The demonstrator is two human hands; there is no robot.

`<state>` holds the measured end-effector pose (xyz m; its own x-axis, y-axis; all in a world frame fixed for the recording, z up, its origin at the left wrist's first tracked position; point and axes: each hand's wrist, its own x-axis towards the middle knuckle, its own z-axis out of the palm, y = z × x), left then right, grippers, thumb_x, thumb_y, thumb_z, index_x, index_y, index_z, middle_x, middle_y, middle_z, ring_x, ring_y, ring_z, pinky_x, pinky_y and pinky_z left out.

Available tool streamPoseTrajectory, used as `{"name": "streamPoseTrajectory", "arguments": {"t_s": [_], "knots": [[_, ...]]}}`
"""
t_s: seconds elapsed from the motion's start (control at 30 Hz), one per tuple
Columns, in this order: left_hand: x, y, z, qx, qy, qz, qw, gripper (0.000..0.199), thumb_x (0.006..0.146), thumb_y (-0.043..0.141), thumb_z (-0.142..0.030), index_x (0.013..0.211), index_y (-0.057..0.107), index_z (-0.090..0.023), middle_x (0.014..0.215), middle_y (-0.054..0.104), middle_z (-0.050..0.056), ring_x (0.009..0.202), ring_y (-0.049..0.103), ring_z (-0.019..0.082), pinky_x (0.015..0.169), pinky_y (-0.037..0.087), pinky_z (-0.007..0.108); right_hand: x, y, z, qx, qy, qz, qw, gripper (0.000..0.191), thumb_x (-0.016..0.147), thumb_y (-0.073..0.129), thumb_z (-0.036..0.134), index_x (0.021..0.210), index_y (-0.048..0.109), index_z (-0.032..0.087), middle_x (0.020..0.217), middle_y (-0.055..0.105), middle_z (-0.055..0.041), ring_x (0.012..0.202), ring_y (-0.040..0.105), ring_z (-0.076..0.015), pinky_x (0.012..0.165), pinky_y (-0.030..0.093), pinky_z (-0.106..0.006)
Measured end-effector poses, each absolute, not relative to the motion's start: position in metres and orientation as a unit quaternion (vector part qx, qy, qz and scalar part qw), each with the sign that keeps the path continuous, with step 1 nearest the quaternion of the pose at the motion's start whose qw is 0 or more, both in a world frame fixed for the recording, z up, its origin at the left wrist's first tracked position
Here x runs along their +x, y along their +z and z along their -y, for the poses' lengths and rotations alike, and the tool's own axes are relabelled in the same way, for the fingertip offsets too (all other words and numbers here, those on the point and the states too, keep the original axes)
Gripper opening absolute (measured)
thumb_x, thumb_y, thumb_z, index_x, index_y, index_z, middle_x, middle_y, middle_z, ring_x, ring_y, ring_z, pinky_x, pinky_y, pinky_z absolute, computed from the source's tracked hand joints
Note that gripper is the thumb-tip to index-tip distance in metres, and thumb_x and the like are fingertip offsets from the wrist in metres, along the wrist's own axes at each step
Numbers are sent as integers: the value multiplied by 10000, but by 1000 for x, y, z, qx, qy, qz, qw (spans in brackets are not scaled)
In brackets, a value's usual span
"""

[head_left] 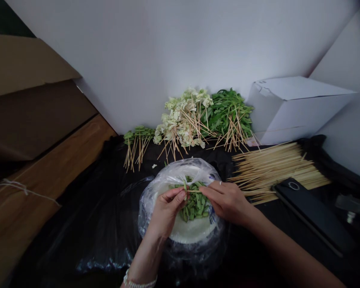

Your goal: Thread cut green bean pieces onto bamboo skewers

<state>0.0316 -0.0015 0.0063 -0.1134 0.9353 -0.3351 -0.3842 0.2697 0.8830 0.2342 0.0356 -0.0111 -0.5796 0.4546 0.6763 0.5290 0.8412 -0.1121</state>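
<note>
The left hand (169, 206) pinches a green bean piece (185, 186) between its thumb and fingers. The right hand (228, 200) grips a thin wooden stick (194, 191), and its tip reaches the bean at the left fingers. I can't tell how far the stick goes into the bean. A small ring (220, 183) sits on a right finger, and a beaded bracelet (139, 284) goes around the left wrist.

Right under the fingers is a heap of cut green beans (195, 210). They lie in a round white dish (187, 237) with see-through plastic (147, 202) around it.

Past the fingers, up and to the left, is a little bunch of beans on sticks (139, 138). Straight ahead of the fingers are pale leaves on sticks (183, 114). Just to the right of those are dark green leaves on sticks (228, 108).

To the right of the right fingers lie lots of bare sticks (276, 162), with a black phone (312, 218) against them. A white box (303, 108) stands behind the bare sticks. Far to the left of the fingers is a big brown box (33, 116). Black plastic (99, 216) is spread under the dish.
</note>
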Motion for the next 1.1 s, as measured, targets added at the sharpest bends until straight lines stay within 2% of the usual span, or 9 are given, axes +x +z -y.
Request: {"name": "streamPoseTrajectory", "arguments": {"t_s": [0.17,0.3,0.47,0.57,0.67,0.73,0.97,1.1], "knots": [[42,1,3,245,544,-505,624,332,489,946,-322,751,802,-178,722,741,11,660,624,95,654,518,196,231,-15,-33,-283,-49,886,364,253,919,416,96,988,652,156,769,665,-37,655,583,-139,579,416,-261],[52,-7,5,265,542,-505,617,273,514,935,-321,688,785,-175,840,763,36,678,632,109,660,527,223,227,-19,-31,-279,-64,890,355,281,919,377,81,950,644,161,699,634,-22,620,562,-140,556,404,-266],[40,2,-2,366,486,-511,607,273,621,875,-319,855,801,-199,852,775,49,755,673,160,765,544,292,230,-17,-36,-293,-46,891,343,229,935,424,128,931,649,171,715,624,-19,634,552,-144,573,383,-278],[21,15,-10,471,463,-550,511,198,719,788,-293,895,797,-202,888,783,66,824,692,210,808,539,342,236,-15,-41,-321,-50,888,326,213,921,455,124,955,660,169,750,636,-26,656,549,-144,600,374,-275],[6,21,-15,548,461,-596,362,112,767,720,-250,845,794,-218,866,777,58,820,692,231,775,534,344,238,-16,-44,-339,-66,890,297,209,896,471,108,929,666,177,740,627,-24,661,538,-146,598,354,-274],[3,18,-16,598,426,-611,297,122,790,680,-216,838,792,-230,870,775,60,815,692,239,755,528,342,237,-18,-45,-342,-77,892,286,207,886,480,102,930,668,177,741,624,-25,668,535,-149,598,346,-276],[21,-5,-19,709,238,-640,176,267,828,582,-130,982,783,-218,969,765,121,909,681,299,838,497,406,238,-18,-46,-349,-94,882,303,203,902,481,127,957,673,164,730,609,-31,653,521,-148,591,340,-280],[33,-8,-24,693,170,-692,107,233,845,584,-150,971,770,-209,959,733,145,932,649,308,829,478,386,238,-18,-46,-345,-89,886,296,195,895,489,125,958,669,168,746,616,-31,664,526,-142,589,343,-272]]}}
